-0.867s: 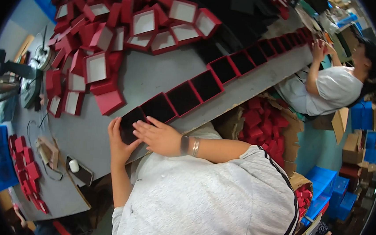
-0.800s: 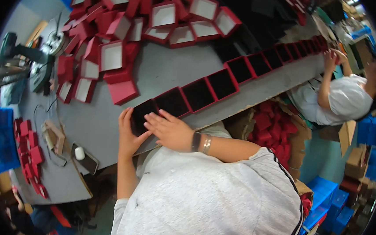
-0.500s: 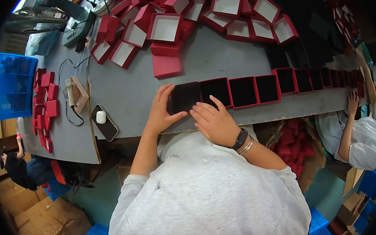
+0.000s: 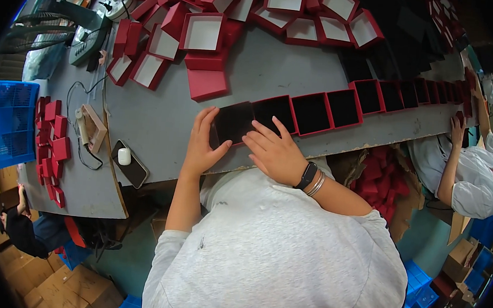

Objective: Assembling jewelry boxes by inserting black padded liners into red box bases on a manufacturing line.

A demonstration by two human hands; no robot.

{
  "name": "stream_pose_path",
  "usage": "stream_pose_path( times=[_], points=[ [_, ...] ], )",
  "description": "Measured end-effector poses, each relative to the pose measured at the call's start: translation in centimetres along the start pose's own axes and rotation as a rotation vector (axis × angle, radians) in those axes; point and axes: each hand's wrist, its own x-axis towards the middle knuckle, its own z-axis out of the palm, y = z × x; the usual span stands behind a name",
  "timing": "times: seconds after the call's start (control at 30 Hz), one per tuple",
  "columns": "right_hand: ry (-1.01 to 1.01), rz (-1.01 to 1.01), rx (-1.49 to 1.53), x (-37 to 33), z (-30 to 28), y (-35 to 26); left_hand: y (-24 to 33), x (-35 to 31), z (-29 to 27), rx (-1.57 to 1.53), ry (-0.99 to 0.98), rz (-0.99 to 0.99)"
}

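Note:
A dark, flat-topped square piece sits at the left end of a row of red boxes with black linings; whether a red box lies under it is hidden. My left hand grips its left side, fingers along the far left corner and thumb at the near edge. With fingers stretched out, my right hand rests its fingertips at the piece's right edge. Beside it stands the nearest black-lined red box, followed by another black-lined box and several more running to the right.
White-lined red boxes are heaped at the back, with black pieces to their right. A phone bearing a white case lies left. Small red boxes and a fan stand farther left. A co-worker's hand is far right.
The whole view has shifted slightly, with the table's things now farther left. Both hands stay at the dark square piece, and my right fingertips have shifted slightly along its right edge.

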Motion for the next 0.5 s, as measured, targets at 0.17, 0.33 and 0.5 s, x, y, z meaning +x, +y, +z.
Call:
stream_pose_path(
  times=[0.17, 0.33, 0.5],
  points=[
    [0.012, 0.019, 0.040, 0.3, 0.2, 0.7, 0.8, -0.3, 0.6, 0.049, 0.025, 0.029],
    [0.083, 0.093, -0.012, 1.4, -0.4, 1.3, -0.1, -1.1, 0.8, 0.086, 0.087, 0.124],
    [0.079, 0.041, -0.110, 2.9, 0.5, 2.3, -0.6, -1.3, 1.1, 0.020, 0.097, 0.116]
  ],
)
